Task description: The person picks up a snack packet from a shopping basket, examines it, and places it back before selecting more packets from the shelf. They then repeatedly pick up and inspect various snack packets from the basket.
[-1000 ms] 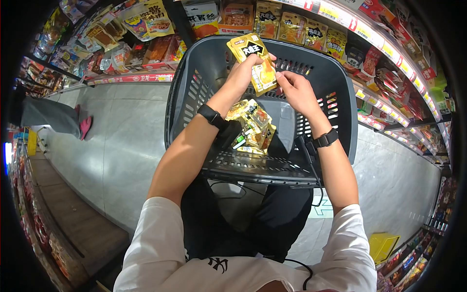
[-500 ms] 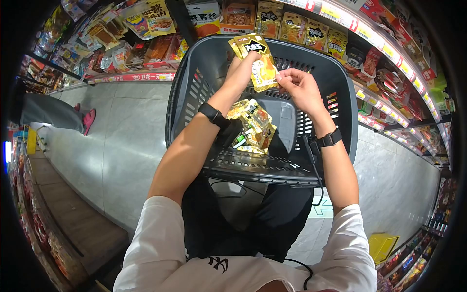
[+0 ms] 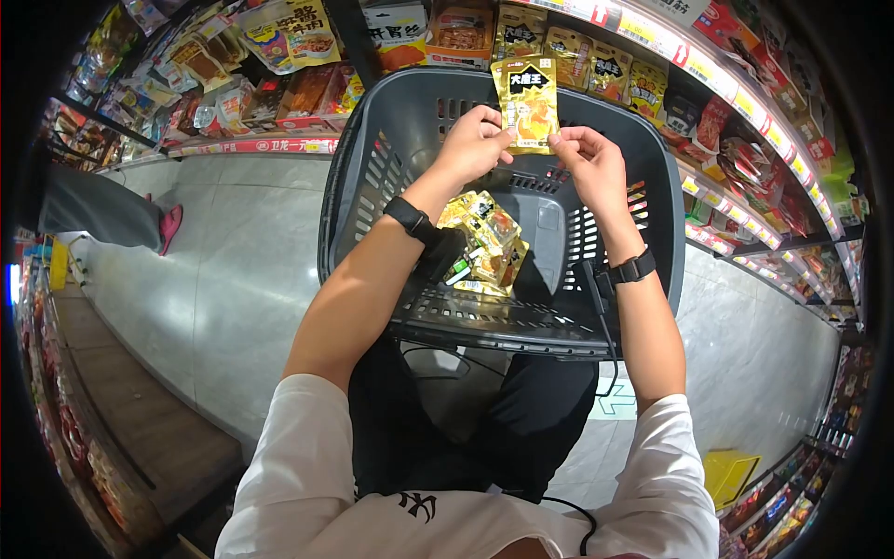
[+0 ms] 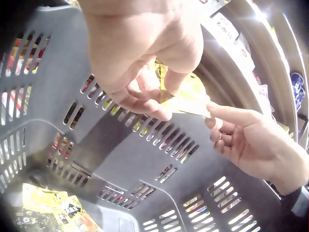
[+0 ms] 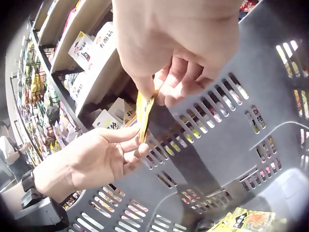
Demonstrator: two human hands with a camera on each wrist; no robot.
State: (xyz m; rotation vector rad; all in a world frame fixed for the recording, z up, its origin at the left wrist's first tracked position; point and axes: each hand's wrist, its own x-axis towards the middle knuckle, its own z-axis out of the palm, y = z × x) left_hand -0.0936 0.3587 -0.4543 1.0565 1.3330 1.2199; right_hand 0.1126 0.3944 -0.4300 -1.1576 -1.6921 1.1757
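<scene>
A gold snack packet with a black label stands nearly upright over the far side of the dark grey shopping basket. My left hand pinches its lower left edge between thumb and fingers. At the lower right corner, my right hand pinches it with thumb and forefinger, the other fingers curled. The right wrist view shows the packet edge-on between both hands. Below, several more gold packets lie in a loose pile on the basket floor, also visible in the left wrist view.
Snack shelves with a price-label rail run close along the basket's far and right sides. More gold packets stand there in a row. A person's leg with a pink shoe is at the left, and a yellow crate sits on the floor at lower right.
The packet has turned from a tilt to nearly upright and shifted slightly right. My left thumb has slid off its front to the lower left edge. My right hand still pinches the lower right corner.
</scene>
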